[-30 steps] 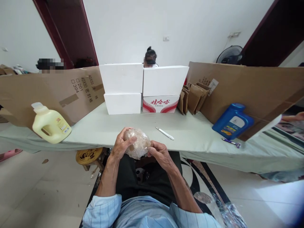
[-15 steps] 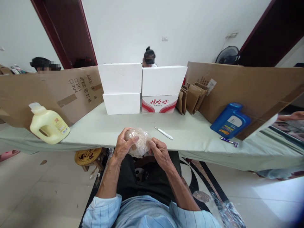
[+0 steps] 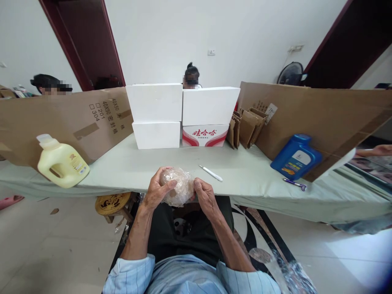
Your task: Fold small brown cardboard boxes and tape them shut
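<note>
Between my hands is a rounded bundle of crinkled clear plastic wrap (image 3: 179, 185), held at the table's front edge above my lap. What the plastic covers, if anything, I cannot make out. My left hand (image 3: 157, 190) grips the bundle's left side, its thumb lying across the top. On the right side, my right hand (image 3: 204, 195) pinches the plastic between thumb and fingers; its fingertips are partly hidden behind the bundle. A white pen-like tool (image 3: 210, 173) with a thin tip lies on the table just beyond my right hand.
White boxes (image 3: 156, 134) stand stacked ahead, beside folded cardboard (image 3: 248, 126). Cardboard panels (image 3: 101, 126) wall both sides. A yellow jug (image 3: 65, 163) stands left; a blue bottle (image 3: 296, 157) and a purple pen (image 3: 294, 184) are right. A wooden stool (image 3: 113, 203) sits below. Other people are beyond the panels.
The bundle has turned slightly in my hands, and its plastic looks a little more spread. Both hands keep their grip at nearly the same place.
</note>
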Tool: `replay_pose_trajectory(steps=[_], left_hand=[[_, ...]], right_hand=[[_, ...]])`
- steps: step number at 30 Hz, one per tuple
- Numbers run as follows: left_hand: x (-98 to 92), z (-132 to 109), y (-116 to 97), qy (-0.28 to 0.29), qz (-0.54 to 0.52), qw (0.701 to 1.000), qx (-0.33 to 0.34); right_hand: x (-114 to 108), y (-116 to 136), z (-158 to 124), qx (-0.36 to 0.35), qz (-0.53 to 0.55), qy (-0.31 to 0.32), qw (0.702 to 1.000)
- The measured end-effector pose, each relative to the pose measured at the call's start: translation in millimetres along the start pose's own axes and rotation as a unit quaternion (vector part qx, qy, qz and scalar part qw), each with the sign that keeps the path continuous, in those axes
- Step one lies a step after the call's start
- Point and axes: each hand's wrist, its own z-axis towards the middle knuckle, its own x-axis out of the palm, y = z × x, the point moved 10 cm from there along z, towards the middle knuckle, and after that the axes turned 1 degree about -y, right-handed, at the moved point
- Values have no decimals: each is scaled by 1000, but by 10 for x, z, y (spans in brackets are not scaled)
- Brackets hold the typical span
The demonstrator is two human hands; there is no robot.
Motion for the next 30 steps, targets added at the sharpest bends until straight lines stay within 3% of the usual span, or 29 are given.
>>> replay_pose_trajectory(steps=[7, 16, 20, 25, 28, 30], left_hand=[[-13, -8, 27, -12, 15, 1000, 8], [-35, -19, 87, -4, 88, 996, 7], [-68, -16, 168, -24, 80, 997, -3], [-64, 8, 210, -33, 71, 997, -8], [-103, 11, 167, -47, 80, 996, 2], [-125, 6, 153, -53, 80, 995, -1]], right_hand=[[49, 74, 43, -22, -62, 9, 998], [67, -53, 43, 0, -72, 24, 997], [-24, -82, 20, -23, -92, -41, 995], [-74, 91, -122, -118, -179, -146, 966], [-12, 171, -206, -145, -178, -142, 963], [-8, 134, -216, -124, -138, -124, 975]])
